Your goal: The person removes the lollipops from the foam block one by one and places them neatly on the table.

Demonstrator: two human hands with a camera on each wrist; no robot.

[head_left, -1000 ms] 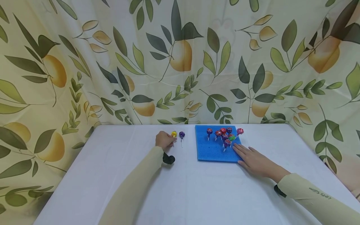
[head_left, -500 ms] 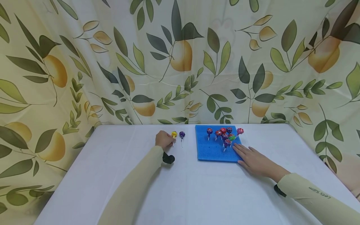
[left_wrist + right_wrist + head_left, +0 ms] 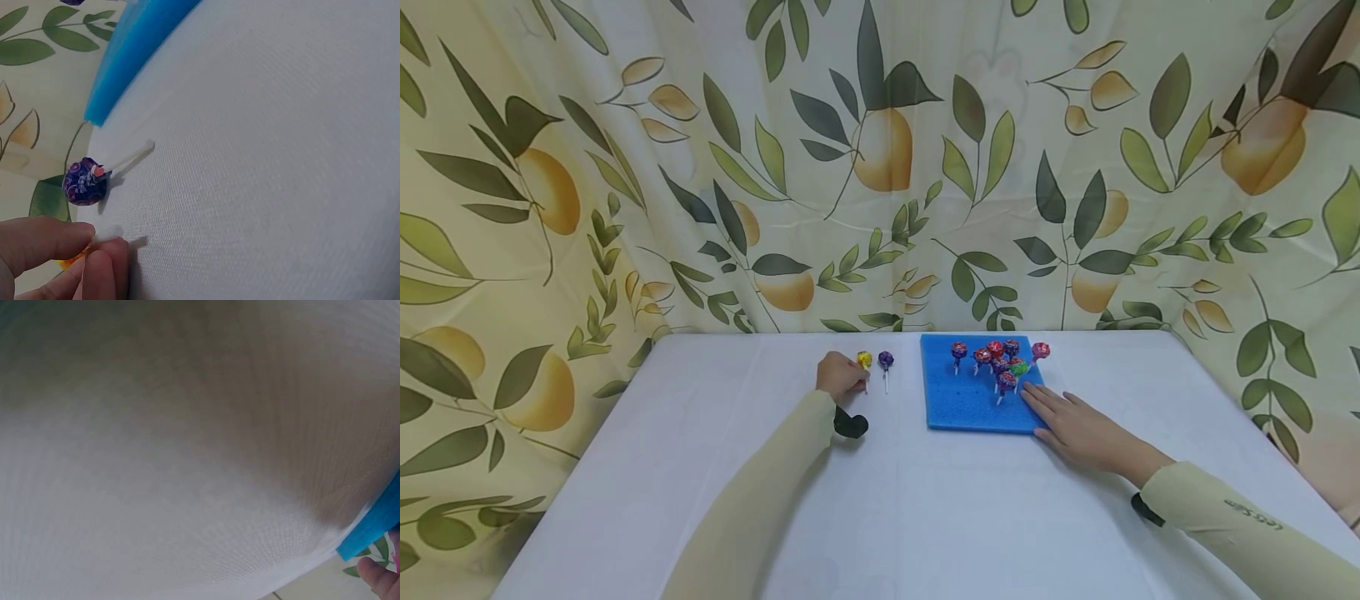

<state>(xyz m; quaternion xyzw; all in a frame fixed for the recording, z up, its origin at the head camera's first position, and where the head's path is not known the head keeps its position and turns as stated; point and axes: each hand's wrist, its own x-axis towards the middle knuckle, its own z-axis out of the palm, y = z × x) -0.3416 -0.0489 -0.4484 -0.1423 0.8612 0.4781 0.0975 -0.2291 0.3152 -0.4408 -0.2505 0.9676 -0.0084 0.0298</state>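
A yellow-wrapped lollipop (image 3: 865, 359) has its white stick pinched between the thumb and fingers of my left hand (image 3: 841, 374). In the left wrist view its head is mostly hidden behind those fingers (image 3: 106, 269). Just to its right a purple lollipop (image 3: 886, 359) lies on the white tabletop, its stick towards me. My right hand (image 3: 1082, 425) lies with straight fingers at the right edge of a blue foam board (image 3: 955, 410). Several lollipops stand in that board, among them a green one (image 3: 1018, 367) and a pink one (image 3: 1040, 350) leaning right.
A white cloth covers the table (image 3: 895, 517). Behind its far edge hangs a curtain (image 3: 820, 250) printed with leaves and fruit. In the right wrist view the foam board's corner (image 3: 369, 531) shows at the lower right.
My left hand has shifted very slightly, and the yellow lollipop's stick now stands a little straighter in the fingers. The right hand, the foam board and its lollipops have stayed put.
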